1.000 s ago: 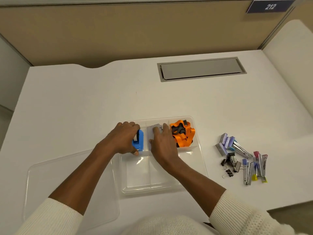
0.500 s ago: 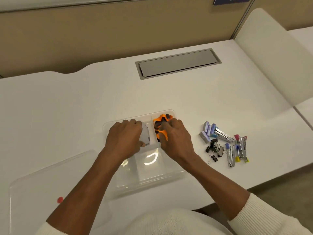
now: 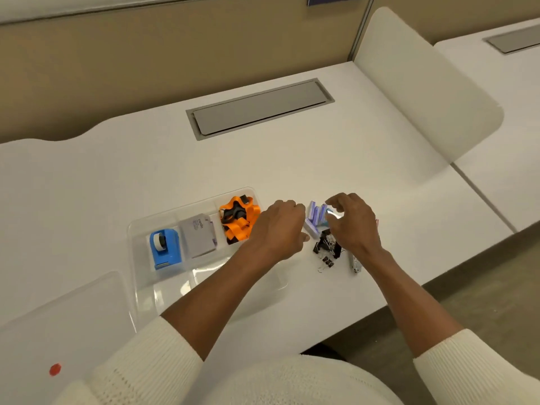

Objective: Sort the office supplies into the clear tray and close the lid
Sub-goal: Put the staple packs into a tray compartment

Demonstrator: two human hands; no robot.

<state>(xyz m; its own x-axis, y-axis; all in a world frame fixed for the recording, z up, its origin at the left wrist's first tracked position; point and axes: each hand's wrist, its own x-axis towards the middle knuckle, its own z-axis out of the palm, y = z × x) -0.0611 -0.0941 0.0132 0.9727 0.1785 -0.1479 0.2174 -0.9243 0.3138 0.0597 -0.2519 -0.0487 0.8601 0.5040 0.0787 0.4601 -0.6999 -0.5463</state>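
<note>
Both hands out of the clear tray [image 3: 137, 252], now at centre-right pile.
Left hand [image 3: 280, 229] curled empty, right hand [image 3: 352, 223] spread wide over staple boxes [image 3: 317, 217]; back compartments filled, pile next.

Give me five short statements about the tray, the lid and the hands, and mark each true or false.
1. The blue tape dispenser lies in the clear tray. True.
2. The lid covers the tray. False: it lies on the desk beside it.
3. The orange lanyard fills a back compartment. True.
4. The binder clips are in the tray. False: they lie on the desk.
5. The left hand holds the grey box. False: the box sits in the tray.
</note>
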